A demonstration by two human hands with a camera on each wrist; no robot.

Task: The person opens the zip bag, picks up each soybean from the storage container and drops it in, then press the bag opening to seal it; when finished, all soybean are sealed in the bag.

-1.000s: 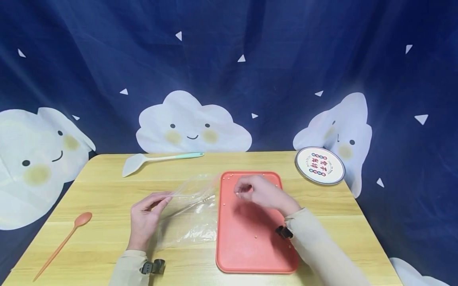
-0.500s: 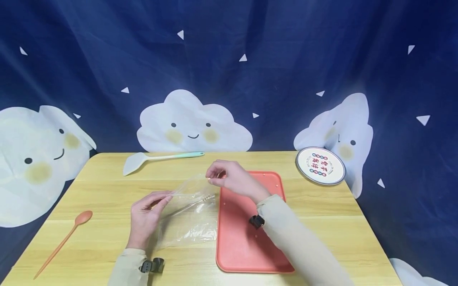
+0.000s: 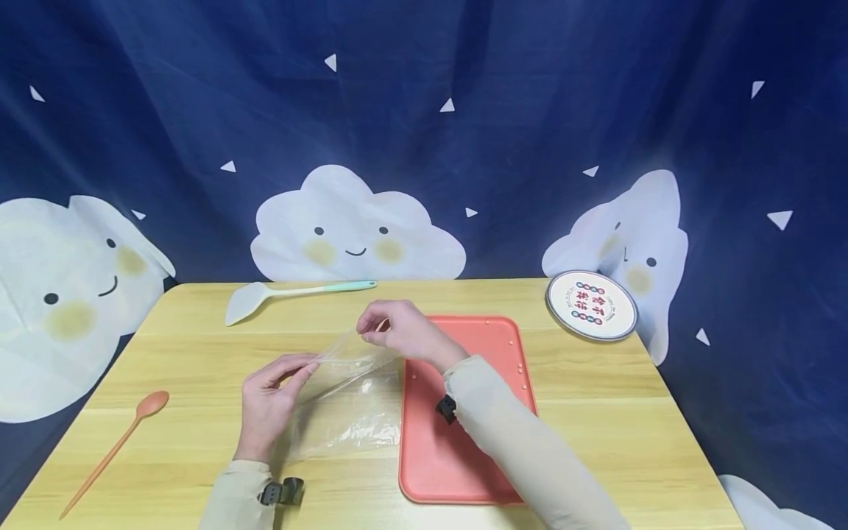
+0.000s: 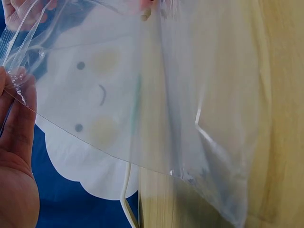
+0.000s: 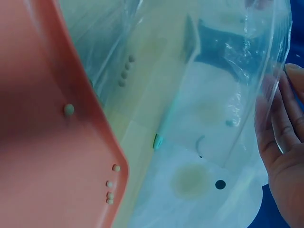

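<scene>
My left hand pinches the mouth edge of a clear plastic bag, between thumb and fingers. The bag's top is raised and its lower part rests on the table. My right hand is at the bag's opening, thumb and forefinger together around a small pale bean, mostly hidden by the fingertips. In the right wrist view, my right hand's fingers overlap the plastic. Several beans show through the bag. Other beans lie along the rim of a red tray under my right forearm.
A white spatula with a mint handle lies at the table's back edge. An orange spoon lies at the left. A white oval plate with red lettering sits at the back right. A blue cloud-patterned curtain hangs behind the table.
My right hand has moved left from above the red tray to the bag's opening, carrying a bean in its fingertips. My left hand has stayed in place, holding the bag.
</scene>
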